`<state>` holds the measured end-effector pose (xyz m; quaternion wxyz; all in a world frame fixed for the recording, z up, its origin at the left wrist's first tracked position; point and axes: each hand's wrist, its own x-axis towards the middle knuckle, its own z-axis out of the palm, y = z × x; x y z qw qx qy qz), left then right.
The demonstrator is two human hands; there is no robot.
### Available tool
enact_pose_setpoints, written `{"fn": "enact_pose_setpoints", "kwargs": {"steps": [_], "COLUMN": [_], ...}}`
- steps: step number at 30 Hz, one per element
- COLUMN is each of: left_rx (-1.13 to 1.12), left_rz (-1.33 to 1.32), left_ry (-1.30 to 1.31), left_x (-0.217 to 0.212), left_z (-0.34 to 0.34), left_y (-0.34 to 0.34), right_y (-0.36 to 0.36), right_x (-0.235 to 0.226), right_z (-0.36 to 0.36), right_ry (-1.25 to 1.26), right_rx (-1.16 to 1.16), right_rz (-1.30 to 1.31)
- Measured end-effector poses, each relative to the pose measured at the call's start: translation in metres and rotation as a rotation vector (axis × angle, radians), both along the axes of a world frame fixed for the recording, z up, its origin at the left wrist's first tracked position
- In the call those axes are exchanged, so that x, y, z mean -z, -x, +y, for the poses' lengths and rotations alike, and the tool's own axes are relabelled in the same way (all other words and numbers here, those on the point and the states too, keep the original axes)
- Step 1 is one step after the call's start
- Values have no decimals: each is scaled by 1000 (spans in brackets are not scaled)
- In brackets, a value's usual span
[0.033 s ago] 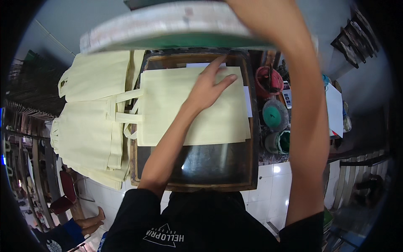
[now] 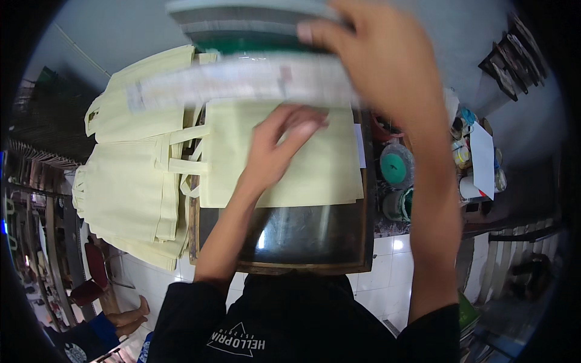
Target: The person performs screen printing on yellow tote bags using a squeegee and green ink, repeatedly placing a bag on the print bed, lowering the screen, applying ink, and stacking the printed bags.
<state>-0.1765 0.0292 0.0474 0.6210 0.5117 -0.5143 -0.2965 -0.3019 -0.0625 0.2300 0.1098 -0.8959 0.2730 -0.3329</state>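
A cream cloth tote bag (image 2: 315, 178) lies flat on a dark board with a wooden rim (image 2: 284, 267), its handles pointing left. Over the bag's far half hovers my left hand (image 2: 275, 145), thumb and fingers apart and slightly curled, holding nothing; its fingertips are blurred. My right hand (image 2: 381, 57) is closed at the right end of a grey squeegee (image 2: 254, 24), thumb across it. Green ink shows below the squeegee. Beside that hand, the white taped edge of a screen frame (image 2: 242, 81) hangs over the bag's far edge, smeared by motion.
More cream tote bags (image 2: 127, 187) are piled on the left. To the right stand a tub with a green top (image 2: 396, 166), a green-stained jar (image 2: 396, 206) and a white sheet (image 2: 483, 160). Another person's bare legs (image 2: 128, 317) show at the lower left.
The screen frame's near edge has come down toward me over the bag, and my right hand with it. The squeegee now shows more. My left hand has drawn back slightly to the left.
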Motion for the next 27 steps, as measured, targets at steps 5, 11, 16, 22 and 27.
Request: {"fn": "enact_pose_setpoints", "kwargs": {"steps": [5,11,16,22,27], "left_rx": [71,-65,-52,-47,26], "left_rz": [545,672,681,622,628], "left_ry": [-146,-481,-509,-558,-611], "left_x": [23,118,125,124,123], "left_z": [162,200,202,204,206], "left_y": [14,44,42,41,34], "right_y": [38,55,50,17,-46], "right_x": [105,181,199,228,231], "right_z": [69,93,104,59,-45], "right_ry": [53,-193,-130,7,-6], "right_rx": [-132,-199,-226,-198,-166], "right_rz": [-122,92,265,214,350]}}
